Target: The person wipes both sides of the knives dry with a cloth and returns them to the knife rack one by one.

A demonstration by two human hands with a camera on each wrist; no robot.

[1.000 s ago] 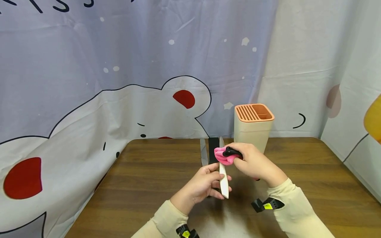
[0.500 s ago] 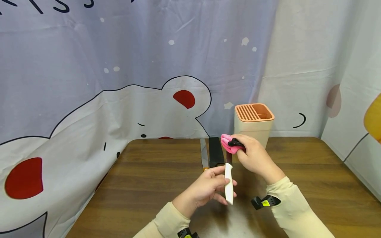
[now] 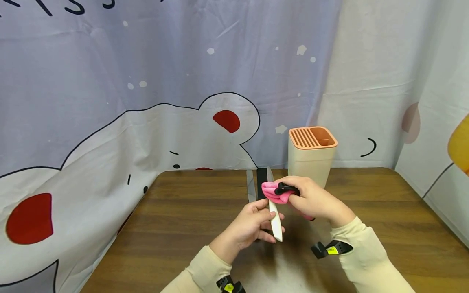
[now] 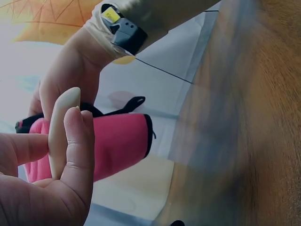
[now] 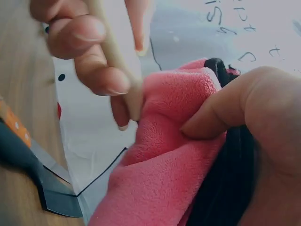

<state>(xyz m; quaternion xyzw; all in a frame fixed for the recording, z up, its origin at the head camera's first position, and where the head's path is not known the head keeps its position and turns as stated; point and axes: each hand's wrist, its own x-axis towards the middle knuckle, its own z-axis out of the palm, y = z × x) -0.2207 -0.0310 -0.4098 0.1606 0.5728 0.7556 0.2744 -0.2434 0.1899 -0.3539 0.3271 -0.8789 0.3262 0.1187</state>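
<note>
My left hand (image 3: 247, 228) pinches the white handle (image 3: 276, 224) of a knife between thumb and fingers, with the blade pointing away. A pink cloth (image 3: 272, 193) with black edging is folded around the blade just above the handle, and the blade tip (image 3: 270, 175) shows beyond it. My right hand (image 3: 315, 199) grips this cloth, its thumb pressing on the plush pink side (image 5: 162, 136) in the right wrist view. Part of the cloth hangs below that hand in the left wrist view. The middle of the blade is hidden by the cloth.
A cream knife holder (image 3: 309, 165) with an orange slotted top stands at the back right. Behind my hands lie a knife (image 3: 250, 187) with an orange handle (image 5: 18, 129) and a black flat-bladed tool (image 3: 261, 183). A printed curtain (image 3: 183, 61) hangs behind the wooden table (image 3: 183, 228).
Half a second ago the cloth was farther up the blade. It has since slid down to the handle and the tip shows again, while the knife shifted slightly left and up in view.
</note>
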